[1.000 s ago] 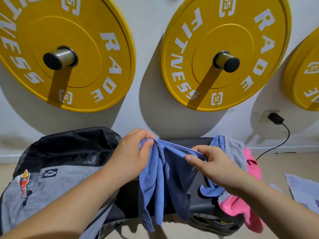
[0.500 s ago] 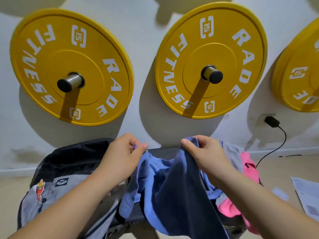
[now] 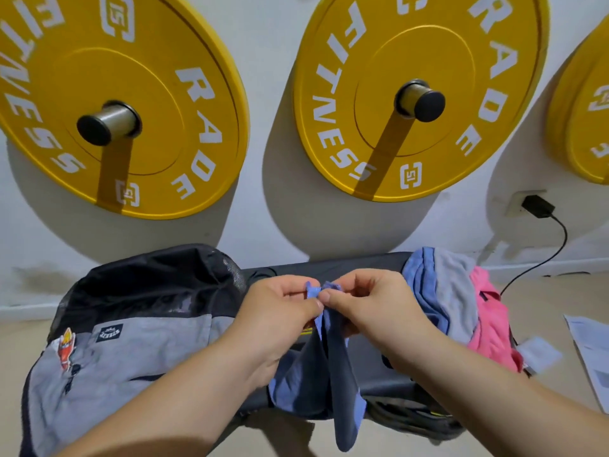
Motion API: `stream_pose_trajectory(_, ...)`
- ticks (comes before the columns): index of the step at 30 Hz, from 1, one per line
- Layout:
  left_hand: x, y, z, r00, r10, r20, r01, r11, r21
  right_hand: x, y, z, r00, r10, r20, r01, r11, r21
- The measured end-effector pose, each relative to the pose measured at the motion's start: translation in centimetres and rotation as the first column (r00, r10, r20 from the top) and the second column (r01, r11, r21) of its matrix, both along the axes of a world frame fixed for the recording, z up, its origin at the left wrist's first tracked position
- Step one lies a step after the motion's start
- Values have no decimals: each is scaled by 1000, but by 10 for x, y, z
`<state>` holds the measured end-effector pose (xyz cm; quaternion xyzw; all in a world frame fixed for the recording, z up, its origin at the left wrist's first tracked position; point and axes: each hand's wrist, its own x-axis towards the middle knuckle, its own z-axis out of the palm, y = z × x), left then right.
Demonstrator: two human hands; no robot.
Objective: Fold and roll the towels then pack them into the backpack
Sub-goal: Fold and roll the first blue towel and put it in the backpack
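Blue towel now hangs doubled in a narrow strip. 0.5 s ago its top edge was stretched wide btw. the two hands. Both hands have since come together at centre. L hand and R hand meet with fingertips touching or nearly so. Each pinches a top corner of the cloth btw. thumb & forefinger, other fingers curled in. The two corners poke up just above the fingertips, side by side. The rest drops straight down below the hands, in front of the dark bench, w/ its lower end hanging past the bench's front edge.

Grey-and-black backpack lies on the bench's left end, same place as before. It is just beside the L hand, w/ the L forearm crossing over its right side. Heap of towels (blue, grey, pink) sits on the bench's right end, near the R hand but apart from it, also unmoved.

Behind: yellow weight plates on wall pegs and a black charger in a socket. Papers lie on the floor at far right.
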<state>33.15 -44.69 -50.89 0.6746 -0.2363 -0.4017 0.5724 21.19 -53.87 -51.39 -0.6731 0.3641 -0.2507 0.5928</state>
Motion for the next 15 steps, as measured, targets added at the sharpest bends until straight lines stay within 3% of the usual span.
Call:
stream_pose_trajectory(5, 17, 1, -10, 994, 96, 48, -97, 995, 21, 7, 5, -3, 999, -30, 12, 29, 998, 53)
stream_pose_trajectory(10, 16, 5, -14, 988, 23, 156, -24, 1000, 7, 10, 10, 2, 999, 32, 4, -32, 998, 48)
stream_pose_trajectory(15, 16, 6, -13, 975, 57, 215, -48, 998, -48, 14, 6, 2, 997, -74, -24, 75, 996, 51)
